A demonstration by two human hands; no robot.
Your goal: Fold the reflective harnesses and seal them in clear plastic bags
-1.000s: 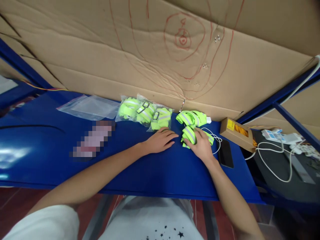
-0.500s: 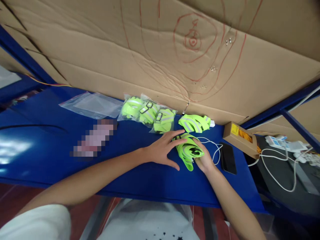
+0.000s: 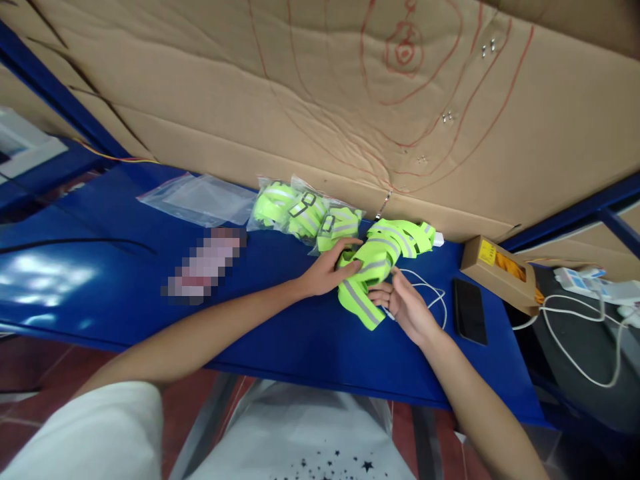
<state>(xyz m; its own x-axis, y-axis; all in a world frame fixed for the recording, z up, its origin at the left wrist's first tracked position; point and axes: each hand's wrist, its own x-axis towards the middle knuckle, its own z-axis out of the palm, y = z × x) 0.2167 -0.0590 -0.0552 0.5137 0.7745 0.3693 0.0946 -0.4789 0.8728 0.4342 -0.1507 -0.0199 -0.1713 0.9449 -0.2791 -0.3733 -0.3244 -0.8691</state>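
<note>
One yellow-green reflective strap (image 3: 377,259) is between the hands, over the blue tabletop (image 3: 300,353). The left hand (image 3: 329,269) pinches its left side; the right hand (image 3: 409,312), fingers curled, is at its right side, its grip unclear. Farther off lies another strap bundle (image 3: 409,235); three bagged straps (image 3: 306,217) lie far left, a phone (image 3: 469,311) right.

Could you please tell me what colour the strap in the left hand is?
The strap is bright yellow-green with a grey stripe, best seen in the head view.

The nearer strap bundle (image 3: 374,260) is grey-striped neon yellow-green, the table (image 3: 310,353) blue, the phone (image 3: 469,311) black.
</note>
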